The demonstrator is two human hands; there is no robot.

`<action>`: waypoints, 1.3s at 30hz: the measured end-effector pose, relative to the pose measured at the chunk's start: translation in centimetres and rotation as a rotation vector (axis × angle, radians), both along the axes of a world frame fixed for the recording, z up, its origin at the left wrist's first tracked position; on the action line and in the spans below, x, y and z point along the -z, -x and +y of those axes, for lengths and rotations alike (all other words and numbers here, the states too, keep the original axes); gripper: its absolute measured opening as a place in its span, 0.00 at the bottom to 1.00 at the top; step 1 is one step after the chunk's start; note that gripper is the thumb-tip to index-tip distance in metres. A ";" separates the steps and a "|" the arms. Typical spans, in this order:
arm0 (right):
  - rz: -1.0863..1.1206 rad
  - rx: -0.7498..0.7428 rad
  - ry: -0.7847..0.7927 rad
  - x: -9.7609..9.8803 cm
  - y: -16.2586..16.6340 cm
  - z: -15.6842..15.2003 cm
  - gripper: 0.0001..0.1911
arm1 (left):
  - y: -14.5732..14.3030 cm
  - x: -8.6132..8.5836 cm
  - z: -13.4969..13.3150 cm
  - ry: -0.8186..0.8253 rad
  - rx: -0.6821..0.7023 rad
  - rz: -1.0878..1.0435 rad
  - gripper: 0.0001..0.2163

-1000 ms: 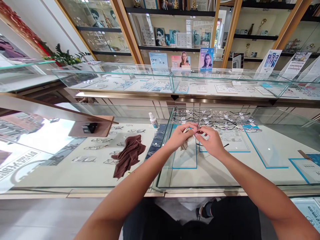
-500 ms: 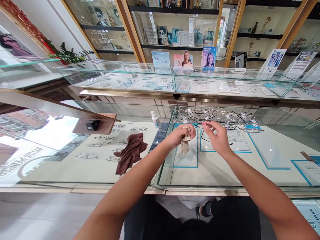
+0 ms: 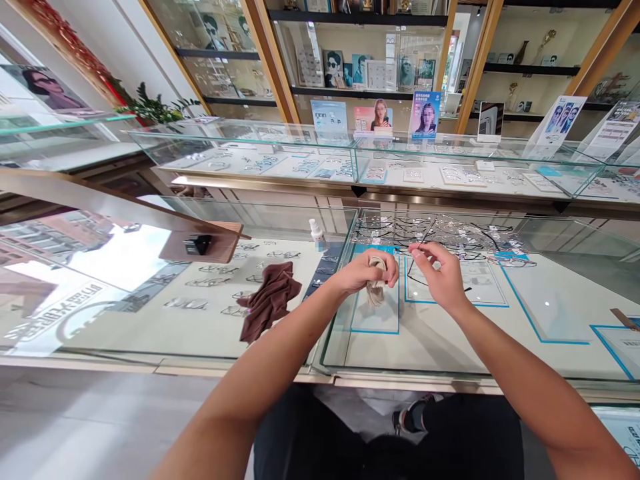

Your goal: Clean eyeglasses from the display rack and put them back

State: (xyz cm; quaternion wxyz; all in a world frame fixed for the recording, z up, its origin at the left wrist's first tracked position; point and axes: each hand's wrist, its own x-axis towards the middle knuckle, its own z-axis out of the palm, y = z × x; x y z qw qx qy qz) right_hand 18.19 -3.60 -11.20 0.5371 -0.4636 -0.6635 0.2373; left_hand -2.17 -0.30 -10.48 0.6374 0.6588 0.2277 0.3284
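Over the glass counter, my left hand is closed around a bunched beige cloth, whose loose end hangs below the fingers. Just to its right, my right hand pinches a pair of dark thin-framed eyeglasses. One temple points up and away, and another dark arm runs down behind the hand. The fingers cover much of the frame. A small gap separates the two hands. Beyond them, several eyeglasses lie in rows at the back of the counter.
A crumpled brown cloth lies on the counter at left, near more eyeglasses. A white spray bottle stands behind it. A wooden ledge with a black object juts in from the left. Another glass display case runs across the back.
The view has shifted slightly, so the scene sits a little further right. My left fingers have turned around the beige cloth, which hangs more bunched; the eyeglasses remain in my right hand.
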 end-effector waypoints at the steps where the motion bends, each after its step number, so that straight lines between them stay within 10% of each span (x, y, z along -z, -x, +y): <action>1: -0.002 0.000 0.001 0.0 0.0 0.0 0.16 | 0.1 -0.1 0.0 -0.033 -0.020 0.030 0.07; 11: -0.020 -0.029 0.014 -0.1 -0.1 -0.1 0.14 | 0.5 0.9 1.0 -0.396 -0.251 0.529 0.03; 27: -0.015 -0.018 0.004 0.1 -0.4 0.3 0.15 | 5.4 -0.1 5.6 -0.113 -0.869 -0.521 0.08; 39: -0.026 -0.017 -0.004 0.3 -0.6 0.4 0.16 | 9.9 0.7 7.3 -0.146 -1.307 -0.564 0.17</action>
